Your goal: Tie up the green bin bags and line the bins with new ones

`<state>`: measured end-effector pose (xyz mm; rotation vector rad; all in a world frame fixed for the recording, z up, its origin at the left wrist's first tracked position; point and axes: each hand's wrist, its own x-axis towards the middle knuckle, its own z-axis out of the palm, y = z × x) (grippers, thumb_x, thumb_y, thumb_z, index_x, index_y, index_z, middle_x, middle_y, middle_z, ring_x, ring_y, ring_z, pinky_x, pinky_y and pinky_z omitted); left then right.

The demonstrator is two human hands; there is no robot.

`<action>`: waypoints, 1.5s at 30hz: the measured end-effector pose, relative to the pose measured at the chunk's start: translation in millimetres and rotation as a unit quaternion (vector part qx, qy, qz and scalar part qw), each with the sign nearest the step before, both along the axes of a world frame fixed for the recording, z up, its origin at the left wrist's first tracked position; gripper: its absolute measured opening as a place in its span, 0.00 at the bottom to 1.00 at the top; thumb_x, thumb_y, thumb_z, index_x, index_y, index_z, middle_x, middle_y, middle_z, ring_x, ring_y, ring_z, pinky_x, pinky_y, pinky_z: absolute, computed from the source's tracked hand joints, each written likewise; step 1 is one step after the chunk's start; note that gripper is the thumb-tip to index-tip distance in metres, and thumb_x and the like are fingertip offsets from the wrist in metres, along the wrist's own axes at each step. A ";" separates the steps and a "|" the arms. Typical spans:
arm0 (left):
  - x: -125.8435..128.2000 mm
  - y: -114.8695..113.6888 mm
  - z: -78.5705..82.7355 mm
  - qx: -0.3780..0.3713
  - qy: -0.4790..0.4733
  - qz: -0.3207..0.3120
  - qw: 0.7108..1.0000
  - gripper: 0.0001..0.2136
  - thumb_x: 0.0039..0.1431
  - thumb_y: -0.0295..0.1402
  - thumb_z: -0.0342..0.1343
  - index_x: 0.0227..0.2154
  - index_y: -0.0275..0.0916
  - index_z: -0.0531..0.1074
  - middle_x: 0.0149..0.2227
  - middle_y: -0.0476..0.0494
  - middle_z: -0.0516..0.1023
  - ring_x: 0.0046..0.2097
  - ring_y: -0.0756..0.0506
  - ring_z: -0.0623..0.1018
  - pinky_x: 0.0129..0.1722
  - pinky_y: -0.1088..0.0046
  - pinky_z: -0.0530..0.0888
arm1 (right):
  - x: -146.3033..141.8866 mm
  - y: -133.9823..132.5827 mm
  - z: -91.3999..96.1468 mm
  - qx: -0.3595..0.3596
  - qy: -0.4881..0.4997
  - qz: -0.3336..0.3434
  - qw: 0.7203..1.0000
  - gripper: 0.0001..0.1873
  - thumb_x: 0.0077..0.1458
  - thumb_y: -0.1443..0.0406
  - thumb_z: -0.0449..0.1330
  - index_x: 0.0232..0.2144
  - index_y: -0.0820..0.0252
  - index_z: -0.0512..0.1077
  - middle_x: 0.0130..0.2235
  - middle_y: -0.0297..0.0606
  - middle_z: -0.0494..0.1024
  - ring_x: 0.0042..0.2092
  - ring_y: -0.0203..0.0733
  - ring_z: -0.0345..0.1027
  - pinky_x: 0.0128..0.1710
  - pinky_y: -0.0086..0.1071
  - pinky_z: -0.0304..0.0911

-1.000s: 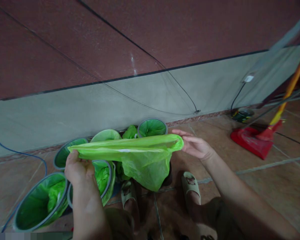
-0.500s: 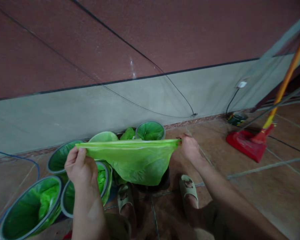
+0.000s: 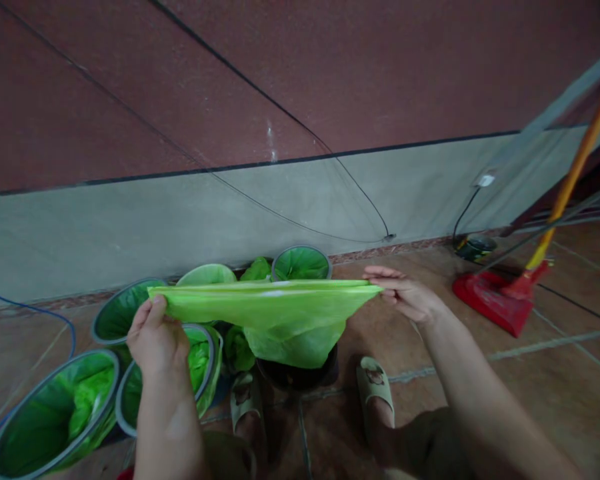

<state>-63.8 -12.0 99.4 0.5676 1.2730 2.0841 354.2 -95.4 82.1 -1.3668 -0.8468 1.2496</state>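
Observation:
A light green plastic trash bag (image 3: 290, 327) is stretched sideways between my hands, its top edge pulled nearly straight. My left hand (image 3: 157, 333) pinches the left corner of that edge. At the opposite corner my right hand (image 3: 403, 293) grips the bag between thumb and fingers, some fingers spread. The lower part of the bag droops over a dark bin (image 3: 300, 380) on the floor between my feet, hiding most of its mouth. Left of it, a trash can (image 3: 10, 413) with a grey rim holds a green liner and a crumpled green bag.
More lined bins (image 3: 125, 313) cluster at the left, and another lined bin (image 3: 301, 263) stands against the wall. A red dustpan (image 3: 495, 300) with a yellow handle lies at the right near a small dark tin (image 3: 475, 247). A blue cable (image 3: 40, 310) runs along the left floor.
My right hand has moved right and its fingers have spread more, while the bag's top edge is drawn wider. The left hand has shifted only slightly.

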 end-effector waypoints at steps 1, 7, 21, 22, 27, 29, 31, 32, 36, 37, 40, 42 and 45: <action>-0.6 0.8 -0.2 -0.011 -0.009 0.002 1.000 0.14 0.37 0.32 0.68 0.27 0.38 0.69 0.25 0.56 0.72 0.25 0.55 0.67 0.25 0.78 0.65 | 3.6 -2.8 3.8 0.012 0.019 0.020 1.000 0.22 0.38 0.63 0.70 0.40 0.57 0.77 0.38 0.38 0.80 0.24 0.28 0.61 0.16 0.22 0.47; 6.4 1.1 -1.0 -0.027 0.002 -0.035 0.999 0.14 0.37 0.31 0.68 0.27 0.37 0.69 0.25 0.56 0.71 0.25 0.54 0.68 0.27 0.77 0.67 | 8.0 -14.0 22.8 0.058 -0.034 -0.067 0.996 0.20 0.35 0.61 0.73 0.35 0.57 0.77 0.37 0.39 0.78 0.27 0.31 0.64 0.16 0.22 0.54; 60.9 -22.8 -14.3 -0.360 0.029 -0.165 0.918 0.20 0.54 0.53 0.53 0.41 0.44 0.67 0.42 0.43 0.72 0.41 0.42 0.74 0.39 0.62 0.70 | -62.9 -22.4 18.6 0.137 0.051 0.107 0.984 0.18 0.43 0.61 0.72 0.38 0.58 0.76 0.28 0.31 0.74 0.22 0.28 0.62 0.15 0.20 0.61; 76.5 -34.6 -14.6 -0.370 0.011 -0.236 0.899 0.22 0.54 0.55 0.52 0.42 0.44 0.68 0.43 0.42 0.73 0.42 0.41 0.75 0.39 0.62 0.71 | -74.5 -23.8 14.9 0.135 0.054 0.120 0.982 0.17 0.44 0.60 0.71 0.37 0.58 0.76 0.28 0.31 0.74 0.22 0.28 0.62 0.16 0.21 0.62; 136.3 -89.1 -14.3 -0.291 -0.178 -0.578 0.741 0.24 0.52 0.57 0.55 0.36 0.38 0.74 0.34 0.42 0.77 0.33 0.44 0.77 0.33 0.65 0.74 | -123.9 -35.4 1.4 0.129 0.027 0.214 0.968 0.13 0.48 0.58 0.68 0.34 0.59 0.74 0.25 0.29 0.72 0.23 0.29 0.64 0.22 0.24 0.64; 141.5 -94.5 -15.2 -0.243 -0.171 -0.588 0.753 0.18 0.48 0.48 0.64 0.30 0.36 0.75 0.27 0.46 0.76 0.28 0.48 0.75 0.29 0.72 0.73 | -127.3 -37.0 0.8 0.126 0.019 0.251 0.960 0.12 0.51 0.57 0.66 0.34 0.59 0.74 0.25 0.30 0.73 0.23 0.30 0.65 0.23 0.24 0.63; 138.2 -90.9 -16.5 -0.231 -0.148 -0.552 0.787 0.13 0.42 0.37 0.69 0.28 0.35 0.76 0.25 0.48 0.76 0.27 0.50 0.74 0.28 0.74 0.72 | -119.0 -35.7 2.5 0.137 0.012 0.219 0.966 0.12 0.54 0.57 0.64 0.36 0.58 0.75 0.26 0.31 0.74 0.21 0.29 0.62 0.22 0.25 0.60; 135.0 -87.6 -17.0 -0.233 -0.143 -0.534 0.800 0.13 0.40 0.33 0.70 0.29 0.35 0.76 0.26 0.49 0.77 0.28 0.50 0.75 0.29 0.75 0.73 | -112.5 -34.3 3.4 0.144 -0.001 0.190 0.971 0.13 0.54 0.57 0.63 0.38 0.57 0.75 0.26 0.31 0.73 0.21 0.30 0.61 0.22 0.26 0.59; 126.3 -77.6 -16.8 -0.238 -0.150 -0.511 0.812 0.14 0.41 0.32 0.69 0.33 0.35 0.77 0.29 0.47 0.80 0.30 0.49 0.78 0.30 0.74 0.74 | -99.3 -31.2 -0.6 0.120 -0.168 0.189 0.960 0.34 0.48 0.60 0.67 0.58 0.53 0.65 0.30 0.31 0.75 0.28 0.35 0.67 0.28 0.28 0.63; 126.3 -76.9 -16.5 -0.235 -0.153 -0.514 0.811 0.14 0.41 0.32 0.69 0.33 0.35 0.77 0.29 0.47 0.80 0.30 0.49 0.78 0.29 0.75 0.74 | -102.4 -31.6 -4.5 0.109 -0.231 0.193 0.947 0.40 0.46 0.61 0.68 0.61 0.53 0.61 0.35 0.34 0.77 0.32 0.38 0.70 0.32 0.30 0.65; 129.7 -77.9 -16.6 -0.224 -0.153 -0.535 0.800 0.14 0.40 0.33 0.70 0.31 0.34 0.77 0.29 0.46 0.80 0.28 0.50 0.77 0.29 0.75 0.74 | -118.6 -32.4 -19.1 0.083 -0.400 0.154 0.900 0.33 0.50 0.67 0.62 0.59 0.58 0.64 0.47 0.44 0.77 0.44 0.46 0.73 0.44 0.35 0.66; 131.2 -78.9 -17.6 -0.220 -0.136 -0.556 0.790 0.14 0.39 0.32 0.71 0.31 0.33 0.78 0.30 0.45 0.80 0.29 0.49 0.77 0.29 0.74 0.74 | -123.4 -29.7 -26.0 0.053 -0.470 0.151 0.868 0.25 0.50 0.73 0.56 0.51 0.60 0.71 0.45 0.45 0.79 0.47 0.47 0.73 0.47 0.35 0.65; 128.3 -78.4 -19.4 -0.217 -0.094 -0.584 0.776 0.14 0.37 0.29 0.71 0.30 0.32 0.78 0.30 0.44 0.81 0.30 0.49 0.77 0.31 0.74 0.74 | -112.0 -21.4 -27.2 0.026 -0.527 0.132 0.839 0.26 0.47 0.77 0.52 0.47 0.57 0.75 0.44 0.42 0.81 0.46 0.46 0.75 0.46 0.32 0.64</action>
